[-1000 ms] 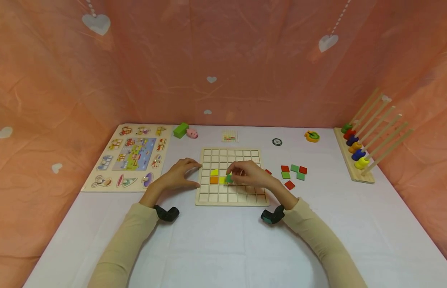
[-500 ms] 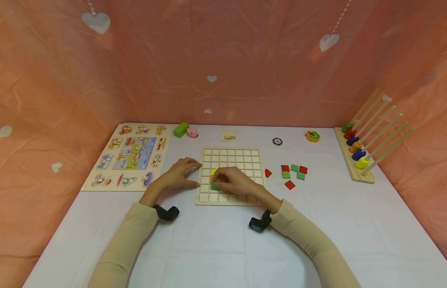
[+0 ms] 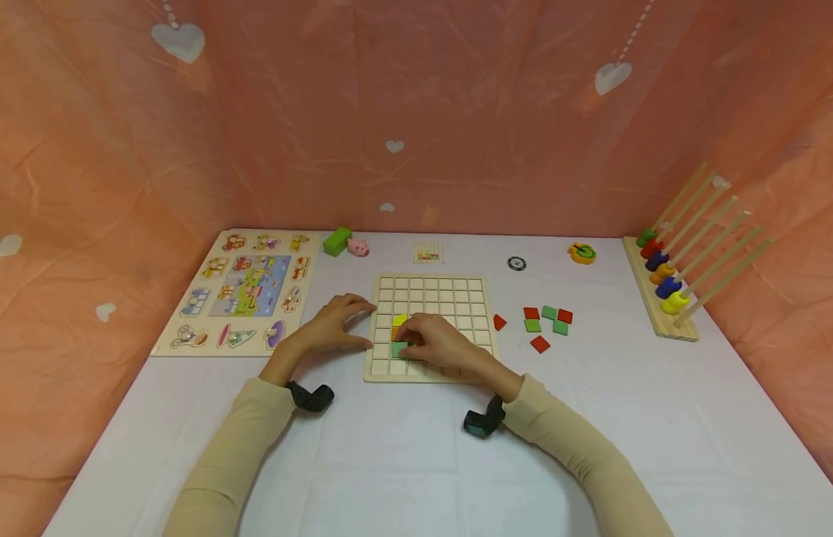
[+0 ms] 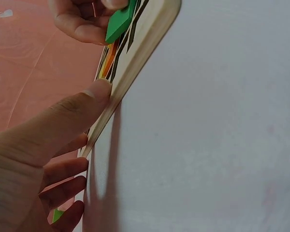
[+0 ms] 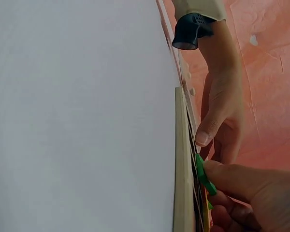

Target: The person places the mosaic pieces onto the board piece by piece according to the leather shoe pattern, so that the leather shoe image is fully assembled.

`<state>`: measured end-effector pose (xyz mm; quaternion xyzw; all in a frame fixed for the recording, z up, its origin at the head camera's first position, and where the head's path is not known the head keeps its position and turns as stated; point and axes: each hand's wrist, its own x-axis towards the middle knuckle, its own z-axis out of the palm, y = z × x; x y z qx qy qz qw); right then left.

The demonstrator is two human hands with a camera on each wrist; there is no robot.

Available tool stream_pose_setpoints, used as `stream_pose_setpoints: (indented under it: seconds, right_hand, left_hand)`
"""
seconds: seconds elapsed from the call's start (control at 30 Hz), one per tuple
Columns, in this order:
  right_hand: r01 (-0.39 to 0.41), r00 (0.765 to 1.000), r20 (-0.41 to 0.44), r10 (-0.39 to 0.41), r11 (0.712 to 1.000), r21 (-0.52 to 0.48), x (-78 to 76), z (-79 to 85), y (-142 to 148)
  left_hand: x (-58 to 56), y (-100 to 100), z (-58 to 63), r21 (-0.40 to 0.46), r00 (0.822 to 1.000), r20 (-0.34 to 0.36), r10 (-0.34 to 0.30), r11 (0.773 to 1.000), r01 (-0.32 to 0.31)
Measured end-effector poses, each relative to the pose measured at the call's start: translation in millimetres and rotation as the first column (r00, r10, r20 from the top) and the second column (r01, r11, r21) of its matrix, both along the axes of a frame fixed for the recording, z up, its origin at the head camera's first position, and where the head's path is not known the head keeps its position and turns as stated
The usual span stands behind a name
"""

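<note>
A wooden grid board [image 3: 450, 379] lies flat in the middle of the table. My right hand [image 3: 435, 341] pinches a green square tile [image 3: 398, 350] between thumb and fingers over the board's left part. The left wrist view shows this green tile [image 4: 120, 24] tilted, close over the grid. Just beyond it, an orange tile [image 3: 394, 335] and a yellow tile [image 3: 399, 319] lie in the cells, partly covered by the right hand. My left hand [image 3: 330, 327] rests at the board's left edge, fingers spread, with its thumb [image 4: 97, 92] against the rim.
Several red and green tiles [image 3: 540, 344] lie right of the board. A picture puzzle [image 3: 312, 250] is at the left. Behind the board are a green block [image 3: 337, 242], pink pig [image 3: 359, 247], pattern card [image 3: 427, 253] and round chip [image 3: 517, 263]. A peg stand [image 3: 678, 332] stands far right.
My right hand has moved left and slightly nearer with the green tile, then lowered it at the cell in front of the orange tile. The left hand has stayed put.
</note>
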<state>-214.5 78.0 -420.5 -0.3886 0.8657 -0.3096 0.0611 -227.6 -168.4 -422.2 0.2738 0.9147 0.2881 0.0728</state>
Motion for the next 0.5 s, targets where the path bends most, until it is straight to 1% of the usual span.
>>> stream_pose_setpoints:
  seconds: [0.27, 0.33, 0.5]
  right_hand:
    - [-0.034, 0.999, -0.032, 0.036, 0.998, 0.06, 0.9, 4.1, 1.5]
    - [-0.041, 0.999, -0.027, 0.043, 0.998, 0.04, 1.0, 2.8, 1.2]
    - [-0.039, 0.999, 0.026, 0.04, 0.999, -0.033, 2.3, 0.3, -1.5]
  left_hand:
    - [0.2, 0.4, 0.4, -0.001, 1.0, -0.005, -0.005, 1.0, 0.005]
    - [0.3, 0.3, 0.3, -0.001, 1.0, -0.007, -0.006, 1.0, 0.006]
    - [0.1, -0.5, 0.0, 0.003, 1.0, -0.018, -0.007, 1.0, 0.007]
